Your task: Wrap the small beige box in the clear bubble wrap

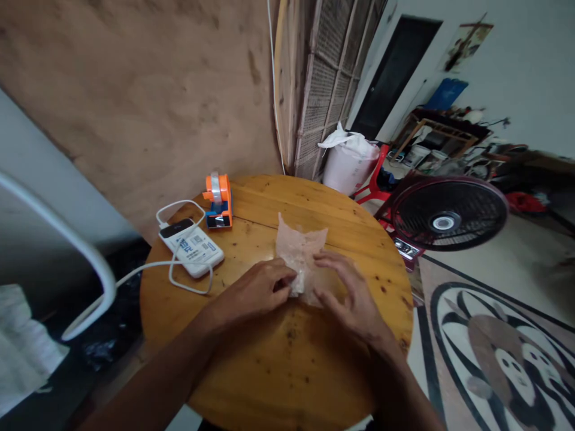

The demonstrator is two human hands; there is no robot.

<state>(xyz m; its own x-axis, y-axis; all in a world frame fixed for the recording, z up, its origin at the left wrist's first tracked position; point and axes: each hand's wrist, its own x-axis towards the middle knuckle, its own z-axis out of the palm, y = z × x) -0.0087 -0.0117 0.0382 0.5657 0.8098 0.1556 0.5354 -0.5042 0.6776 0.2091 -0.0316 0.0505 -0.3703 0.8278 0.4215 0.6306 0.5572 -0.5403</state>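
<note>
A thin, pinkish translucent sheet that looks like bubble wrap [300, 242] lies spread on the round wooden table [287, 365], its far corners sticking up. On its near left part is a small whitish, clear bundle [297, 281], too blurred to name. My left hand [258, 287] is curled, with thumb and fingertips closed at the bundle's left side. My right hand [348, 293] is open, fingers spread and bent over the sheet's right edge; whether they press on it I cannot tell.
An orange tape dispenser [218, 200] with clear tape stands at the table's back left. Near it lies a white power bank [192, 246] with a looped white cable [130, 284]. A dark fan [444, 214] and a red chair [376, 176] are beyond the table's right edge.
</note>
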